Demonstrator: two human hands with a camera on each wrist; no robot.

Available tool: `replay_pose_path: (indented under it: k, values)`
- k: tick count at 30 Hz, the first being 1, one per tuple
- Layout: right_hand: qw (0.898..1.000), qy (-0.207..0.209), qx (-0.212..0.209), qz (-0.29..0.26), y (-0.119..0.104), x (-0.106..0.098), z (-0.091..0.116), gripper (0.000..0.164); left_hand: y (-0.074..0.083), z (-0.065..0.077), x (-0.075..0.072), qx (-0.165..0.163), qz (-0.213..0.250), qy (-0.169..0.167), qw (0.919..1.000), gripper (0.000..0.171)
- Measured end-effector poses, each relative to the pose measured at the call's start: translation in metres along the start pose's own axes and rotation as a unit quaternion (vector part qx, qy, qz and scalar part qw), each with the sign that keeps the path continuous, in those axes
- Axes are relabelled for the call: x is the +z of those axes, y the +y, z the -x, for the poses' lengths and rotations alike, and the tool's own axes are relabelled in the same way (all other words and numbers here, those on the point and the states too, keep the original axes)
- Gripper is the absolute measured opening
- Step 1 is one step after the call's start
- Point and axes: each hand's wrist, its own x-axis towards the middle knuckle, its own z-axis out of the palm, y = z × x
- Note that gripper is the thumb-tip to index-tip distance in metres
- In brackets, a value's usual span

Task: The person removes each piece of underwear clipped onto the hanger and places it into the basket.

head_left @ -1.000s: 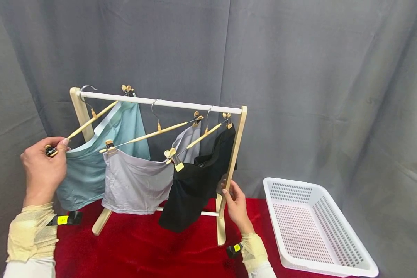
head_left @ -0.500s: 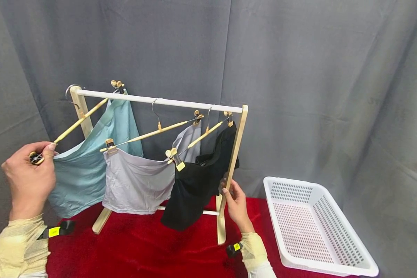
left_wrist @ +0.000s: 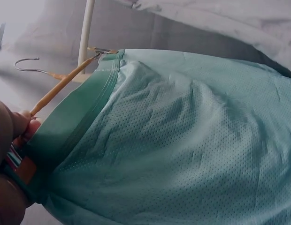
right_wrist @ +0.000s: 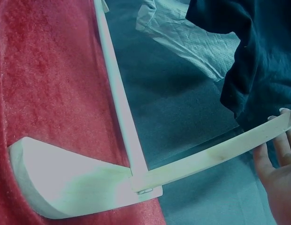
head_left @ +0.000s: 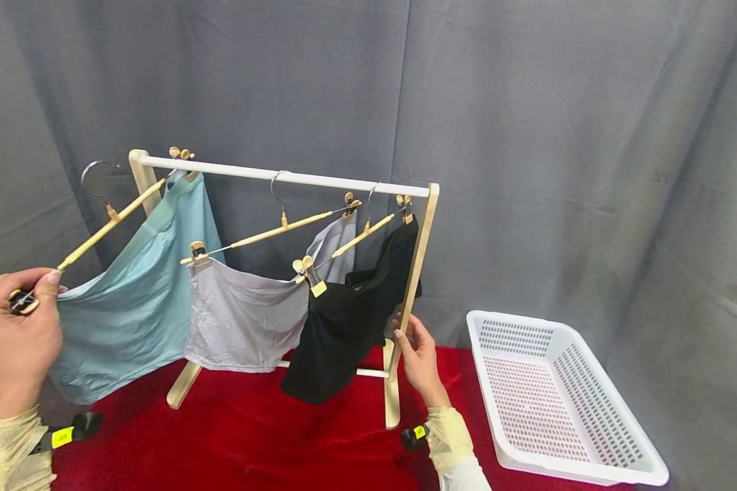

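Observation:
My left hand (head_left: 18,334) pinches the near end of a wooden clip hanger (head_left: 113,217) between thumb and fingers. Teal underpants (head_left: 129,300) hang from its clips, and in the left wrist view their waistband (left_wrist: 84,105) runs along the hanger bar. The metal hook (head_left: 92,179) stands left of the rack's left post, off the rail. With fingers and thumb around it, my right hand (head_left: 420,361) holds the right post (head_left: 419,273) of the small wooden drying rack. Pale grey underpants (head_left: 246,317) and black underpants (head_left: 338,334) hang from two other clip hangers on the white rail (head_left: 233,169).
A white perforated plastic basket (head_left: 485,402) stands to the right of the rack. Red cloth (head_left: 270,443) covers the table under the rack's feet (right_wrist: 75,178). A grey curtain (head_left: 528,136) hangs close behind everything.
My left hand has moved left and toward me, carrying the hanger with the teal underpants; its hook has come off the rail's left end. The right hand stays on the post.

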Motion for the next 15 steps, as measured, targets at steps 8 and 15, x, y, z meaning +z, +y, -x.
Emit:
replay_pose_path:
  k: [8,15]
  values:
    - [1.000,0.005,0.018,0.002,0.001,-0.002,0.001,0.039,-0.011,0.013,-0.013,0.007,0.017,0.001,0.9998,0.026]
    - [1.000,0.001,0.019,0.010,0.001,-0.003,0.002,0.039,-0.051,0.027,-0.025,0.019,0.001,-0.020,0.9996,0.023]
